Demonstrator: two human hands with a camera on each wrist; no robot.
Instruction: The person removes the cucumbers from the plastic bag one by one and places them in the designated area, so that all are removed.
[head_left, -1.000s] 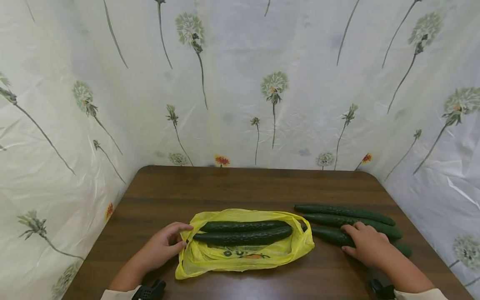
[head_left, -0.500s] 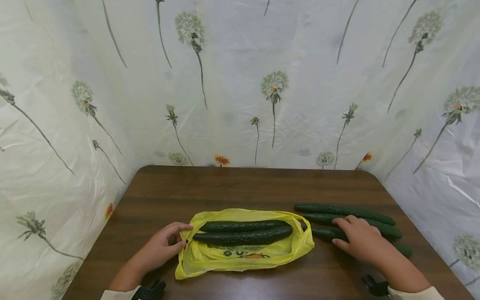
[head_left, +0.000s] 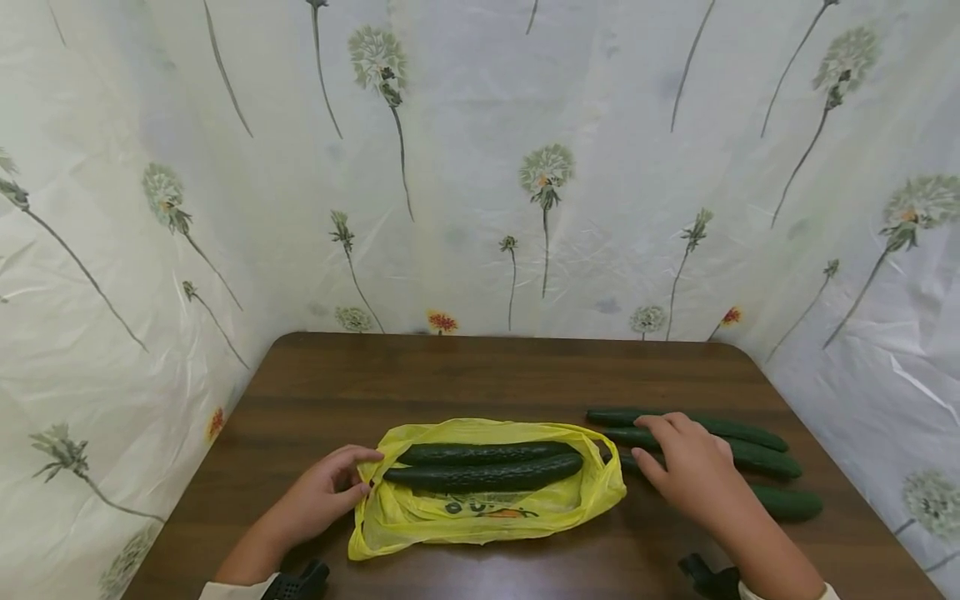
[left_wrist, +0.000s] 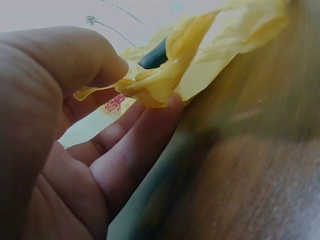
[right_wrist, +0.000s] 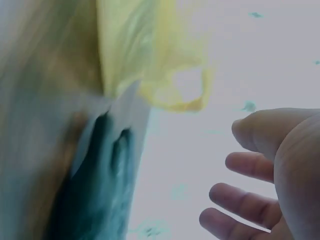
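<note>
A yellow plastic bag point(head_left: 487, 533) lies on the table with its mouth spread, two dark green cucumbers point(head_left: 487, 477) side by side inside. At its left edge the left hand point(head_left: 318, 496) pinches the plastic; the left wrist view shows thumb and fingers on the gathered bag point(left_wrist: 195, 60). To the right of the bag, three more cucumbers point(head_left: 783, 502) lie on the table. The right hand point(head_left: 697, 471) is above their left part, hiding some of them, its fingers apart and holding nothing. In the right wrist view that hand point(right_wrist: 260, 185) is beside the cucumbers point(right_wrist: 97, 185).
The brown wooden table point(head_left: 465, 367) has rounded back corners. Pale sheeting point(head_left: 450, 167) printed with dandelions stands behind it and on both sides.
The right hand has moved left and a little away from the body, off the nearest loose cucumber, toward the bag. The left hand and the bag look unmoved.
</note>
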